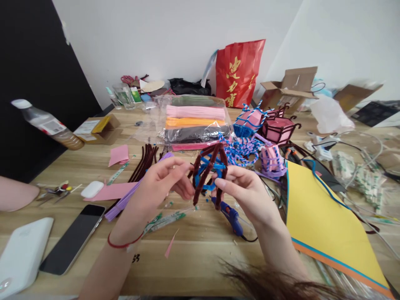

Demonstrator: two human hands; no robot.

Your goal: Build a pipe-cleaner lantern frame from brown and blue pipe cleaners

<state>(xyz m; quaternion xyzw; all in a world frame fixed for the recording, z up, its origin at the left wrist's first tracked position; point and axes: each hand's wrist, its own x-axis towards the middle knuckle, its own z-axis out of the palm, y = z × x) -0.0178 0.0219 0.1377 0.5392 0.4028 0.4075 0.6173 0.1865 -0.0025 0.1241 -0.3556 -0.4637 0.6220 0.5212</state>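
Note:
My left hand and my right hand hold up a small cage-like frame of dark brown and blue pipe cleaners above the wooden table. Both hands pinch its brown ribs, the left from the left side, the right at the lower right. A blue glue gun lies on the table just under the frame. A bundle of brown pipe cleaners and a purple strip lie by my left hand.
A phone and a white power bank lie at front left. Yellow card sheets lie at right. Bagged pipe cleaners, finished pink and blue lanterns, a red bag and boxes stand behind. Another person's arm rests at left.

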